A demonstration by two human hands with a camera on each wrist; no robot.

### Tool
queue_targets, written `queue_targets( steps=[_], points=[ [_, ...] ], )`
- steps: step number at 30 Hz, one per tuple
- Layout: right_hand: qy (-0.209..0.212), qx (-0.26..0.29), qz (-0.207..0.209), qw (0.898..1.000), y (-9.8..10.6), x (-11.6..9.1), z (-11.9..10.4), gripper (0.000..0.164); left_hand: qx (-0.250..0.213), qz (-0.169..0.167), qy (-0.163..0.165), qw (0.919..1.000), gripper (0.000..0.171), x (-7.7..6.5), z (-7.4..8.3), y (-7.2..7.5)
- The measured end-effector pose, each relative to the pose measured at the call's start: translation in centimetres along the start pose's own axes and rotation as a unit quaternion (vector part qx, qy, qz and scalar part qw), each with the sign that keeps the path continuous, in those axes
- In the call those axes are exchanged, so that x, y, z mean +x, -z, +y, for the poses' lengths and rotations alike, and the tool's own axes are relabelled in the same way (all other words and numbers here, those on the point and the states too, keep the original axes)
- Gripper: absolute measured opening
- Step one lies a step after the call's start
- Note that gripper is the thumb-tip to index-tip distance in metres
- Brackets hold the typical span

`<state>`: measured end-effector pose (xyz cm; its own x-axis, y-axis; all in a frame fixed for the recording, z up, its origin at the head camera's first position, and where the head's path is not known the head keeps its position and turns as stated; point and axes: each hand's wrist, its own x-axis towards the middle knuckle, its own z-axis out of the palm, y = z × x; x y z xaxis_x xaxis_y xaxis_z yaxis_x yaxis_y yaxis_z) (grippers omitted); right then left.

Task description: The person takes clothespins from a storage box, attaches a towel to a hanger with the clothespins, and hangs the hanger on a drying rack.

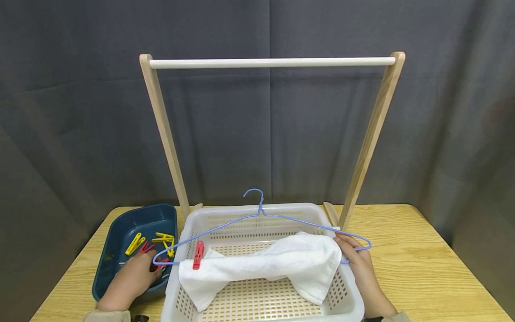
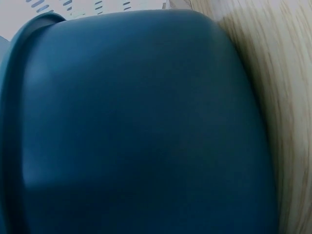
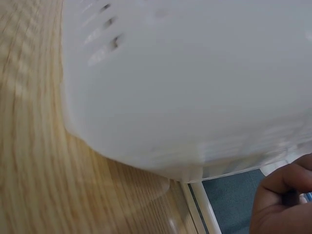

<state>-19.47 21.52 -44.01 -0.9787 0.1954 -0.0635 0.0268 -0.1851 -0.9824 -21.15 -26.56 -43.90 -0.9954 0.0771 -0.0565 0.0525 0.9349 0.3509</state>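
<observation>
My right hand [image 1: 358, 259] grips the right end of a blue clothes hanger [image 1: 217, 227] together with the edge of a white towel [image 1: 257, 266]. The towel is draped over the hanger's lower bar, and a red clothespin [image 1: 198, 255] clips it near the left end. My left hand [image 1: 138, 273] reaches down into a dark blue basin [image 1: 116, 232] of clothespins. Red pieces show right at its fingertips, which are partly hidden, and I cannot tell whether they pinch one. In the right wrist view, curled fingers [image 3: 287, 190] show at the lower right.
Under the hanger stands a white plastic basket [image 1: 257, 209] with slotted walls. Behind it rises a wooden rack with a white rod [image 1: 269, 63]. Several yellow clothespins [image 1: 135, 243] lie in the basin. The wooden table [image 1: 418, 259] extends to the right, before a grey curtain.
</observation>
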Motion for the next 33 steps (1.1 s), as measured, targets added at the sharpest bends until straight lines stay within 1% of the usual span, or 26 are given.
queue_targets(
  steps=[4, 9, 11, 18, 23, 25, 29, 33],
  points=[
    [0.003, 0.001, 0.001, 1.0, 0.04, -0.11, 0.04, 0.014, -0.003, 0.017, -0.022, 0.9996, 0.019, -0.03, -0.01, -0.13],
    [0.002, 0.008, -0.003, 1.0, 0.06, -0.06, 0.08, 0.015, -0.022, 0.029, -0.034, 0.9988, 0.02, 0.01, 0.1, -0.12],
    [0.004, 0.008, -0.004, 1.0, 0.05, -0.05, 0.09, 0.015, -0.027, 0.029, -0.035, 0.9986, 0.02, 0.04, 0.06, -0.09],
    [0.008, 0.01, -0.004, 1.0, 0.01, -0.05, 0.18, 0.015, -0.025, 0.024, -0.018, 0.9992, 0.018, -0.01, -0.06, 0.06],
    [0.006, 0.003, 0.0, 1.0, 0.07, -0.04, 0.16, 0.014, -0.029, 0.029, -0.017, 0.999, 0.023, 0.05, -0.15, 0.08],
    [0.005, 0.0, 0.005, 1.0, 0.09, 0.0, 0.14, 0.013, -0.031, 0.037, -0.02, 0.9986, 0.022, 0.07, -0.07, 0.11],
    [0.001, -0.003, 0.009, 1.0, 0.12, 0.05, 0.12, 0.012, -0.038, 0.063, -0.028, 0.9969, 0.021, 0.05, -0.01, 0.07],
    [0.002, -0.003, 0.007, 1.0, 0.0, 0.07, 0.12, 0.012, -0.046, 0.088, -0.024, 0.9947, 0.023, -0.06, 0.05, 0.07]
  ],
)
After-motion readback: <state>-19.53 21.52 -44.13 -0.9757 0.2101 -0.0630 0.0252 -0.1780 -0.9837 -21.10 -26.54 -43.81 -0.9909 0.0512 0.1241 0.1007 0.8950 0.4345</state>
